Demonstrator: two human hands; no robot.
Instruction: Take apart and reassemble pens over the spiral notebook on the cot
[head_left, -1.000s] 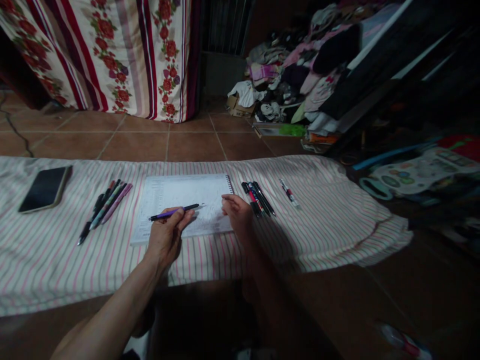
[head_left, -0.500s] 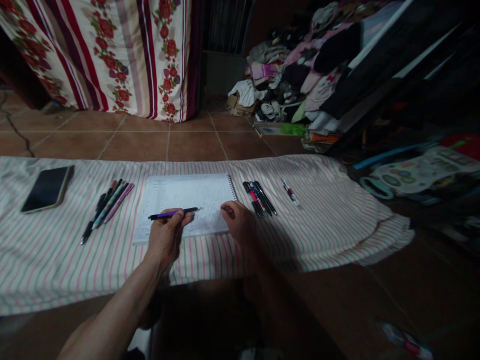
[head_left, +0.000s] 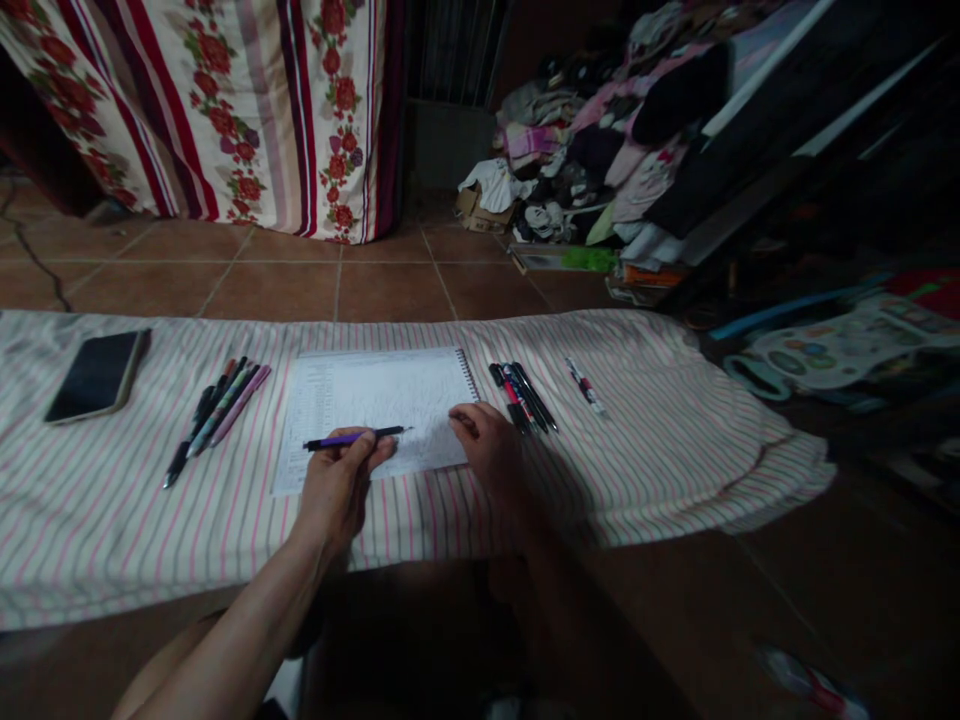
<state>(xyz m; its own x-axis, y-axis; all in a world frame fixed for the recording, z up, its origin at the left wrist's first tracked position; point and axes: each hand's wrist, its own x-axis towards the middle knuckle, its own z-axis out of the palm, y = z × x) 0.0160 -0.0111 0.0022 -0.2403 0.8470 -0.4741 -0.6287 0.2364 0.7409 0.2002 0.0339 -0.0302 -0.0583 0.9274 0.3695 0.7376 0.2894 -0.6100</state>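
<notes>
A spiral-bound notebook (head_left: 375,385) lies open on the striped cloth in front of me, its coil along the right side. My left hand (head_left: 343,475) is closed around a purple and black pen (head_left: 352,438), held almost level over the lower part of the page with its tip to the right. At the notebook's lower right edge rests my right hand (head_left: 486,440), fingers curled in; whatever they may hold is hidden. Just beyond it, a group of dark and red pens (head_left: 523,395) lies side by side.
Several pens (head_left: 217,405) lie left of the notebook, with a phone (head_left: 97,375) farther left. One patterned pen (head_left: 585,386) lies alone on the right of the striped cloth (head_left: 660,440). Behind are a floral curtain (head_left: 262,120) and a clothes pile (head_left: 585,150) on the tiled floor.
My left hand has brought the pen slightly toward me, and the pen now lies a little more level. My right hand stays by the notebook's edge, nearly unmoved.
</notes>
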